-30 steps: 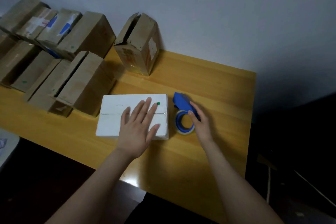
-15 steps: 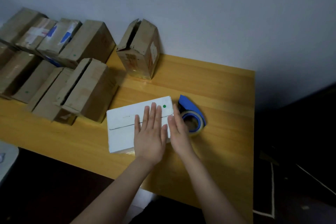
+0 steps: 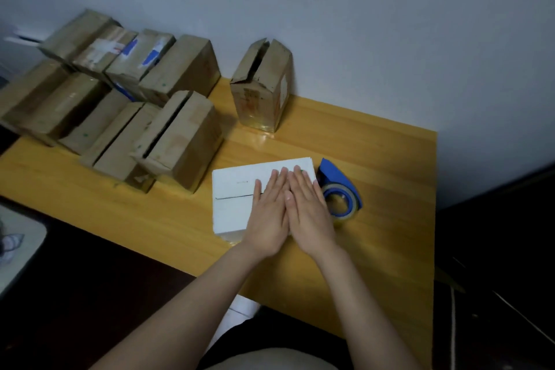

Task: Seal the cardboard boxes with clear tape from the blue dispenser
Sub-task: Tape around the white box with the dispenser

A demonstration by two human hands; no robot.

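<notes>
Left hand (image 3: 270, 213) and right hand (image 3: 309, 210) are lying flat, fingers straight, pressing shut the flaps of the white box (image 3: 237, 189); the blue dispenser (image 3: 336, 174) is sitting untouched just right of that box. Taping is likely coming next, calling for the right hand to grasp it

White box (image 3: 234, 189), blue tape dispenser (image 3: 336, 173), brown cardboard boxes (image 3: 180, 132), one upright (image 3: 262, 90), yellow wooden table (image 3: 375, 174).

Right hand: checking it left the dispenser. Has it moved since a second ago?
Yes. The right hand went left, from the blue dispenser onto the white box, beside the left hand.
</notes>
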